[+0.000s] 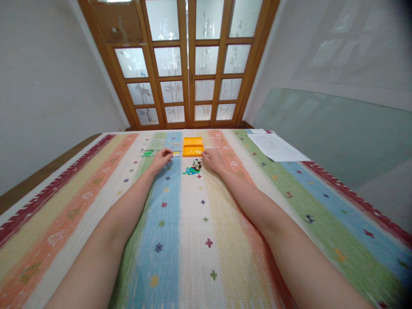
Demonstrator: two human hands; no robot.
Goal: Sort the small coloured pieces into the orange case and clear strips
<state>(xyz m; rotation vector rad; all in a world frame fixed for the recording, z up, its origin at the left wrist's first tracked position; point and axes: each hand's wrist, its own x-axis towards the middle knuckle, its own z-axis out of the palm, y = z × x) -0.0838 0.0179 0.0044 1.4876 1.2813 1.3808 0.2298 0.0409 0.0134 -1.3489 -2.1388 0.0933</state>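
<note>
- Two bare forearms (99,244) stretch away over the tabletop (193,240), which is spread with a striped cloth.
- Farthest left of the small pieces, green pieces (148,153) lie in a patch of their own.
- Beside them is the left hand (163,157), fingertips drawn together; I can't make out whether its grip pinches a piece or nothing.
- Just right of those fingertips sit a few yellow pieces (175,153).
- An orange tray (193,146) rests in the middle; its nearer section holds some pale pieces (195,150).
- Just on my side of the tray, a mixed heap (192,168) of blue, green and dark red spreads on the cloth.
- The right hand (212,159) is at the tray's near right corner, fingers curled; what its grip has, if anything, is hidden from me.
- Rightmost lies a printed sheet (277,147).
- I'd judge the work partway: green and yellow are set apart, while the heap is yet unseparated.
- Counting: two hands, one tray, one heap; the pieces are too tiny to number.
</note>
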